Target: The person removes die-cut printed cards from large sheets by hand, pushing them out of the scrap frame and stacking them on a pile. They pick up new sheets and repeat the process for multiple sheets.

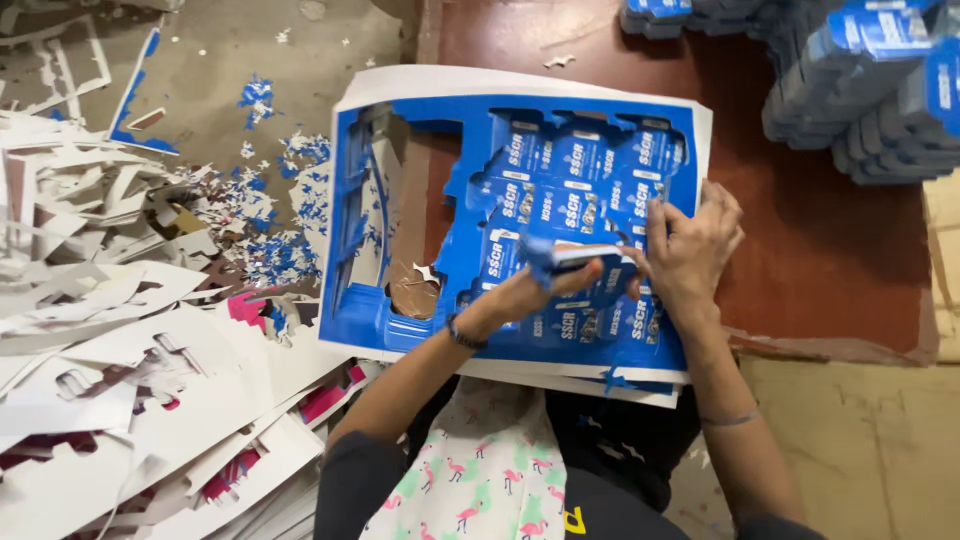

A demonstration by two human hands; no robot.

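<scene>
Hands are gripping one blue carton blank (585, 262), left hand (528, 293) pinching its edge, right hand (690, 245) closing on it above the printed blue sheet (420, 112) on the surface (830, 240).

A reddish-brown table (850, 240) stands on a scrap-littered concrete floor (220, 60).

A glossy blue printed cardboard sheet (520, 200) is seen on a smooth reddish-brown wooden table (830, 240). Matt white paper offcuts (130, 380) are heaped at nine o'clock on rough concrete floor (230, 50).
</scene>
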